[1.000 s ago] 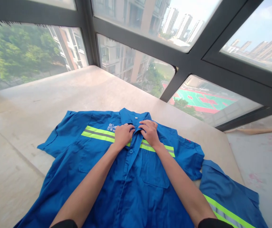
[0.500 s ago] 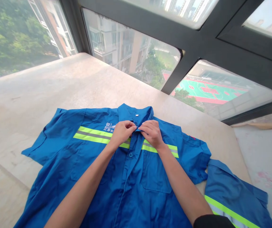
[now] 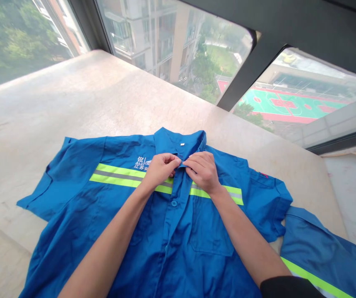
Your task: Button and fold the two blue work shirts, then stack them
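A blue short-sleeved work shirt with yellow-green and grey reflective bands lies spread face up, collar pointing away from me. My left hand pinches one front edge of the shirt just below the collar. Close beside it, my right hand grips the other front edge, the fingertips of both hands nearly meeting. The fingers hide whatever button or buttonhole lies between them. Lower on the front strip, a blue button shows. White printed lettering is partly covered by my left hand.
The shirt rests on a pale stone window ledge. Another blue garment with a reflective band lies at the lower right, against the shirt's sleeve. Grey-framed windows border the ledge at the back.
The view has tilted down and come a little closer. Both hands stay at the shirt front below the collar, with only slight finger movement.
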